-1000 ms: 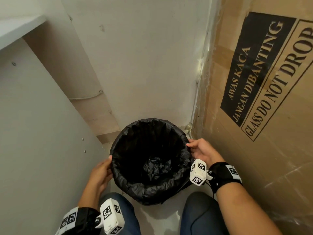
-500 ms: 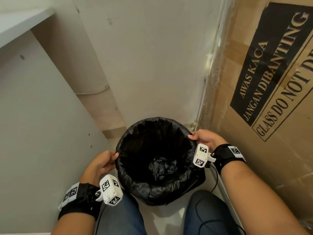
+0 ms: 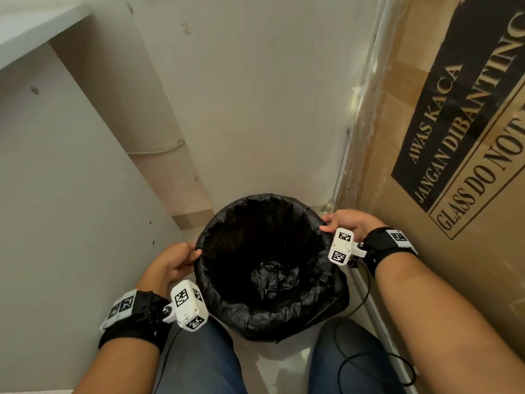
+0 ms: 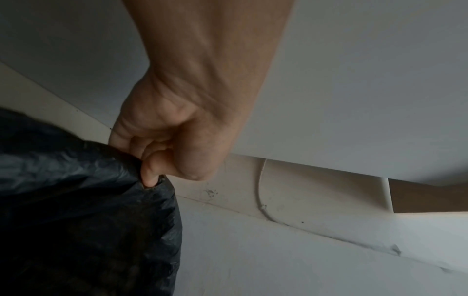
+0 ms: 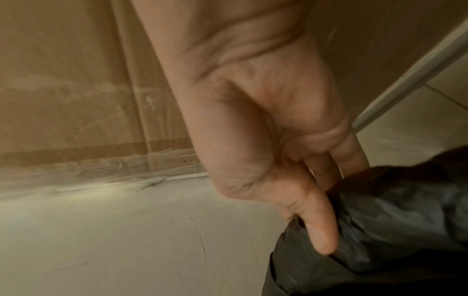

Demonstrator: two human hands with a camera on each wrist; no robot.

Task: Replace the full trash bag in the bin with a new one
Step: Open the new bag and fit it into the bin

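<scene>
A round bin lined with a black trash bag [image 3: 264, 314] stands on the floor between my knees. The bag's edge is folded over the rim, and crumpled black plastic [image 3: 274, 275] lies at the bottom. My left hand [image 3: 181, 258] grips the bag's left edge with curled fingers; in the left wrist view the left hand [image 4: 162, 156] pinches the black bag [image 4: 76, 200]. My right hand [image 3: 345, 223] holds the bag's right edge. In the right wrist view the right hand [image 5: 311, 200] has its fingers on the black bag [image 5: 392, 220], with the thumb pressed along the fold.
A white cabinet panel [image 3: 71, 209] stands close on the left. A large cardboard box [image 3: 440, 137] marked "GLASS DO NOT DROP" stands close on the right. The white wall [image 3: 255, 109] is right behind the bin. A black cable [image 3: 358, 336] trails on the floor by my right knee.
Both hands have risen along the bin's sides and now hold the bag's edge at the rim. The camera has shifted, so the bin sits a little further right in view.
</scene>
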